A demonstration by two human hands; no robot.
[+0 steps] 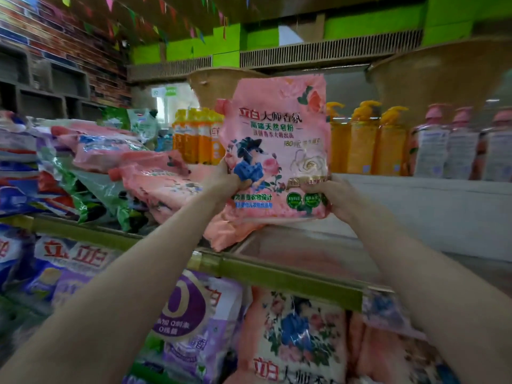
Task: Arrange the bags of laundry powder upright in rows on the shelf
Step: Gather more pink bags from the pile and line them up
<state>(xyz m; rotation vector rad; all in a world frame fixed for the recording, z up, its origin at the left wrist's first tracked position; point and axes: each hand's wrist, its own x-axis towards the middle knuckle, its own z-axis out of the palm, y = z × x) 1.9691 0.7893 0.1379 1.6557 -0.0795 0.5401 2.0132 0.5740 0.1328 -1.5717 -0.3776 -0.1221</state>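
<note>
A shop shelf (277, 268) under green walls holds slumped bags. Both hands, left hand (225, 180) and right hand (331, 196), grip the upright pink bag (277, 145) by its lower corners.

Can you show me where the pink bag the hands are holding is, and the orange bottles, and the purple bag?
pink bag (277, 145), head view, middle of its front.
orange bottles (363, 145), head view, one bottle's body.
purple bag (191, 314), head view, its round purple label.

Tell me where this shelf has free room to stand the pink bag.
Bare shelf board lies right of the pink bag, in front of the orange bottles. The left is crowded with fallen bags. Left hand, right hand hold it.
</note>
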